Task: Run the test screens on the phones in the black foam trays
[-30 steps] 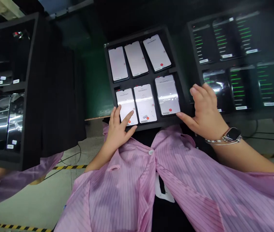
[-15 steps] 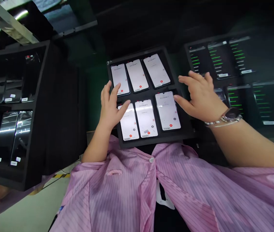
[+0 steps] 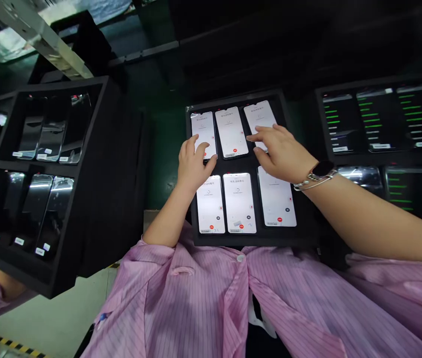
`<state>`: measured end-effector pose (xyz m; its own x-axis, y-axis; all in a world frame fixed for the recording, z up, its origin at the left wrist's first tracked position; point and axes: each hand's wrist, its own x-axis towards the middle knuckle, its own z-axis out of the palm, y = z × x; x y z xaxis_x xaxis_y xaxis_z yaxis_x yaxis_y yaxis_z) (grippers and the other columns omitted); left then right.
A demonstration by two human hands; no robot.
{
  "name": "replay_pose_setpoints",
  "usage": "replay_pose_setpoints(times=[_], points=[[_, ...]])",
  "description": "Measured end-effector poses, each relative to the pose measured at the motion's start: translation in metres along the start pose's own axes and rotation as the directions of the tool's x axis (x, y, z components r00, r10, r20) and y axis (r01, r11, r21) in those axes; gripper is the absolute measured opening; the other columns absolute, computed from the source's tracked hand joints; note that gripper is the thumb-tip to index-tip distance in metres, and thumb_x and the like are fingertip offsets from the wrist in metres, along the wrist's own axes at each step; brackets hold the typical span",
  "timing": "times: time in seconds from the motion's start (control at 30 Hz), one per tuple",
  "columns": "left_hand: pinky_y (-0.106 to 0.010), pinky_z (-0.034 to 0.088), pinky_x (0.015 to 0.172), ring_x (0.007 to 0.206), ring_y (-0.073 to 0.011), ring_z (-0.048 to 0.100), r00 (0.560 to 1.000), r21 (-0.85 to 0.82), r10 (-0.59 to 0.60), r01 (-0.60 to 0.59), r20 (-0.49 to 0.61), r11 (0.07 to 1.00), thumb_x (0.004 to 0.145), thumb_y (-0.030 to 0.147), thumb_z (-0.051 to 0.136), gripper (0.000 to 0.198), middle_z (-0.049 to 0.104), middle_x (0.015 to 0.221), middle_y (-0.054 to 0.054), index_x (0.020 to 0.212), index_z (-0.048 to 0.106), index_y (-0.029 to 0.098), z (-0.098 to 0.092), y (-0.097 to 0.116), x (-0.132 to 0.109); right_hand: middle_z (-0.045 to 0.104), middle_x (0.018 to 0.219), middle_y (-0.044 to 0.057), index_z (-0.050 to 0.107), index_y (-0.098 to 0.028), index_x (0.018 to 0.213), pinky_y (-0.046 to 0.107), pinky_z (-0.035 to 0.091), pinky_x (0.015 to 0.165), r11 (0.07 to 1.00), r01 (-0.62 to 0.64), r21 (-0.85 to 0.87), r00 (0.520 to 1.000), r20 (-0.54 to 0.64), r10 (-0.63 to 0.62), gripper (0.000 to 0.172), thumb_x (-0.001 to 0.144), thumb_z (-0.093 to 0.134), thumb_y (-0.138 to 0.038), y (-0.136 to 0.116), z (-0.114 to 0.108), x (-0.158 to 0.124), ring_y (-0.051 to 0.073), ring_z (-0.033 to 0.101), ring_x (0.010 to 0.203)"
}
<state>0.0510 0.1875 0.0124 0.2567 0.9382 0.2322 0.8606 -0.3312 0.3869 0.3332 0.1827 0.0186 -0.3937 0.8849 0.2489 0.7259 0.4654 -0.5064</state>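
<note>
Several lit smartphones lie face up in two rows in a black tray [image 3: 255, 240] in front of me. Each white screen carries a red call button. My left hand [image 3: 195, 164] hovers with fingers apart over the lower edge of the back-left smartphone [image 3: 203, 124]. My right hand [image 3: 284, 153] is above the right side of the tray, fingers stretched out, covering part of the back-right smartphone [image 3: 261, 115] and the top of the front-right smartphone [image 3: 276, 199]. Whether its fingertips touch glass I cannot tell. The back-middle smartphone [image 3: 231, 132] lies between my hands. Neither hand holds anything.
On the right, another black tray [image 3: 367, 160] holds smartphones with green bars on dark screens. At left stands a stack of black trays [image 3: 87, 199], its top one holding dark, labelled smartphones [image 3: 48, 132]. A co-worker's arm [image 3: 4, 283] shows beyond it. A metal bar [image 3: 54, 47] crosses the upper left.
My right hand has moved left from the tray's right edge to over its right-hand smartphones. My left hand stays by the back-left smartphone. The camera view has shifted.
</note>
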Motion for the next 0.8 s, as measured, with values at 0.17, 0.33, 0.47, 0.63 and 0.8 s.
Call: replay_pose_setpoints(times=[0.17,0.33,0.47,0.63,0.8], points=[[-0.058,0.036,0.128,0.154,-0.0391,0.042,0.998,0.035,-0.011,0.009,0.055,0.999,0.105,0.054,0.061,0.047,0.050,0.165,-0.019,0.138,0.070,0.022,-0.002,0.004,0.000,0.067,0.143,0.022,0.062,-0.013,0.136,0.068,0.044,0.124,0.995,-0.077,0.055,0.995,0.064,0.074,0.043,0.100,0.047,-0.030,-0.015,0.007,0.012,0.039,0.054,0.148],[-0.064,0.030,0.130,0.159,-0.0436,0.036,0.994,0.081,-0.018,0.009,0.108,0.997,0.101,0.067,0.061,0.061,0.046,0.169,-0.019,0.143,0.069,0.024,0.001,0.004,0.006,0.067,0.144,0.017,0.061,-0.020,0.137,0.062,0.048,0.121,0.995,-0.006,0.099,0.996,-0.088,0.015,0.040,0.103,0.048,-0.036,-0.033,-0.027,-0.013,0.036,0.056,0.147],[-0.059,0.035,0.130,0.158,-0.0394,0.039,1.000,0.005,0.027,-0.027,-0.006,1.000,0.102,0.065,0.060,0.059,0.046,0.169,-0.018,0.142,0.069,0.023,-0.004,0.001,-0.006,0.072,0.131,0.017,0.066,-0.020,0.127,0.069,0.040,0.125,0.994,-0.106,-0.003,0.991,-0.083,0.105,0.039,0.104,0.046,-0.044,-0.034,-0.028,-0.050,0.038,0.064,0.134],[-0.060,0.034,0.132,0.155,-0.0387,0.045,0.999,0.016,0.049,-0.049,-0.016,0.999,0.104,0.060,0.060,0.044,0.064,0.155,-0.014,0.106,0.082,0.021,-0.016,0.005,-0.052,0.067,0.145,0.022,0.063,-0.014,0.138,0.075,0.035,0.124,0.960,-0.269,-0.075,0.963,-0.042,0.267,0.058,0.102,0.045,-0.056,-0.020,0.003,-0.087,0.045,0.050,0.149],[-0.074,0.009,0.136,0.164,-0.0441,0.034,0.998,0.072,-0.011,0.007,0.054,0.997,0.100,0.058,0.068,0.041,0.059,0.161,-0.015,0.106,0.082,0.021,-0.033,0.017,-0.067,0.070,0.137,0.021,0.067,-0.017,0.132,0.066,0.043,0.122,0.966,-0.258,-0.022,0.958,-0.134,0.253,0.068,0.106,0.030,-0.067,-0.006,0.014,-0.088,0.042,0.055,0.145]])
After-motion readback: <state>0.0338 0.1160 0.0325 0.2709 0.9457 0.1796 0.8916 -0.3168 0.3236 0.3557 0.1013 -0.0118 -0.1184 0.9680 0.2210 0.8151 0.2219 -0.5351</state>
